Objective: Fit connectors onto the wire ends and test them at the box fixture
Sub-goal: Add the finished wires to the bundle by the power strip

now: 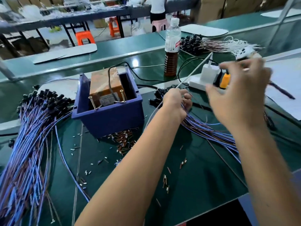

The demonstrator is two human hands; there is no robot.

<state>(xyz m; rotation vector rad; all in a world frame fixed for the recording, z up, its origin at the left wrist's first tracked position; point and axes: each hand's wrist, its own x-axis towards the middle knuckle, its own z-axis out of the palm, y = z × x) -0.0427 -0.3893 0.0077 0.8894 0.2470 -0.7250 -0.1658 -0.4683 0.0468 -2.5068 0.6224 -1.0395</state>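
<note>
My left hand [176,103] grips the ends of a bundle of blue and brown wires [211,132] that fans out to the right on the green mat. My right hand [236,93] is raised above that bundle, blurred, its fingers spread and loosely curled with nothing visibly held. The blue box fixture [107,110] stands left of my left hand, with an orange-brown unit [105,87] and two upright screws inside. A pile of small brown connectors [123,141] lies at the box's front. A second large bundle of blue wires with black ends [29,136] lies at the far left.
A bottle of brown liquid [171,51] stands behind the box. A white power strip with a white plug and an orange plug [210,77] sits under my right hand. More wires with black caps [211,43] lie at the back right. Loose connectors are scattered over the mat [187,185].
</note>
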